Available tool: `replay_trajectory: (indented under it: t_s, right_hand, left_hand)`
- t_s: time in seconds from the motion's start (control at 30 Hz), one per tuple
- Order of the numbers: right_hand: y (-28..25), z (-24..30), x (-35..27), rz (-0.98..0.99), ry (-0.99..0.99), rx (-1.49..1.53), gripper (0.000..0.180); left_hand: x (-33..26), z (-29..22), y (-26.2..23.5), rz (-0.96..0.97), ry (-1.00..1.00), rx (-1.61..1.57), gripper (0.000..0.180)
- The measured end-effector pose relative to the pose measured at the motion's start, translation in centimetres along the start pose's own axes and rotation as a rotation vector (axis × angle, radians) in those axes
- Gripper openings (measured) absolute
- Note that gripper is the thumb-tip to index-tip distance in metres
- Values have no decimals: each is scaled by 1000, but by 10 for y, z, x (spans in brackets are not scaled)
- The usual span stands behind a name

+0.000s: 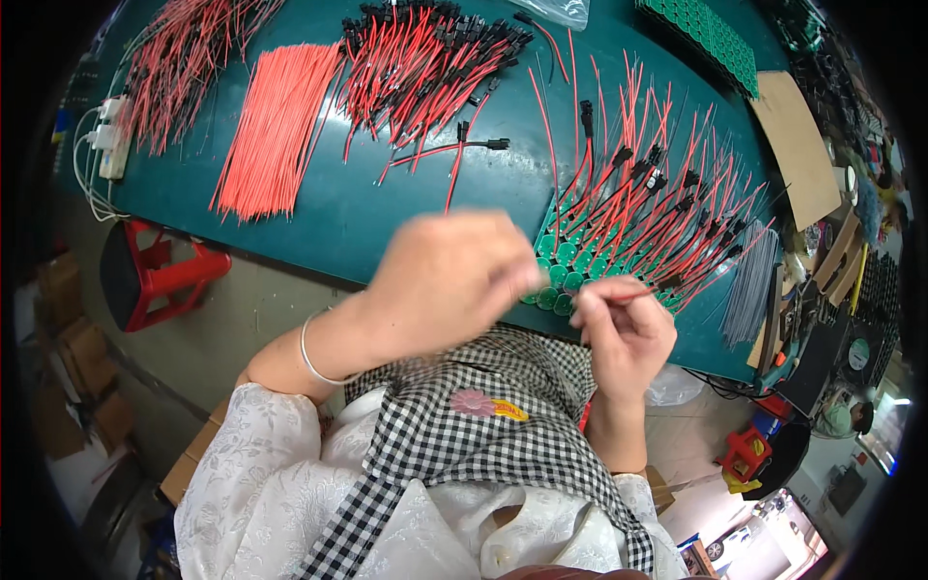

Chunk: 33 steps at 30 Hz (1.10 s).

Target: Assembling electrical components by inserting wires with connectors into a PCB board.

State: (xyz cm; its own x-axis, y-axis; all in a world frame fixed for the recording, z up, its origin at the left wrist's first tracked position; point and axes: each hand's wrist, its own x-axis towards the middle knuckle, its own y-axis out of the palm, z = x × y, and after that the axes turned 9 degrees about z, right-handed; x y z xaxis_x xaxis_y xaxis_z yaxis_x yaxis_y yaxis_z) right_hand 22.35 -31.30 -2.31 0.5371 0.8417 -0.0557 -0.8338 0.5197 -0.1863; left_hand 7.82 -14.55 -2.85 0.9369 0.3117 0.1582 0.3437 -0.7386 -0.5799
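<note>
My right hand (628,333) is closed in a pinch around a red wire (640,293), close to the near edge of the green round circuit boards (558,276). Many red and black wires with black plug connectors (633,174) stand up from or lie over those boards. To the left, my left hand (454,266) hovers over the table edge with its fingers curled. Motion smears its fingertips, so whether it holds anything cannot be made out. Just beyond it on the green table (387,222) lie a couple of loose connector leads (435,152).
A pile of connector leads (425,68), a flat bundle of red wires (280,130) and more wires (184,72) lie farther left. At right are grey wires (752,290), cardboard (797,150) and stacked green boards (710,43). A red stool (179,278) stands below left.
</note>
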Motion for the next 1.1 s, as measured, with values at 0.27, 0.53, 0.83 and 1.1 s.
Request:
replay_trajectory:
  t_s: [0.27,0.53,0.83,1.1]
  right_hand:
    - [15,-17,13,-7,-151,-426,7]
    - [15,-16,16,-25,-178,-474,8]
    - [17,-13,16,-29,-107,-450,7]
    - [17,-14,19,-47,-129,-461,7]
  left_hand:
    - [20,42,-28,-252,-194,652,22]
    - [-14,21,-15,-111,-257,389,18]
    - [-12,16,-21,-351,-296,-143,13]
    - [-18,14,4,-387,-200,-703,8]
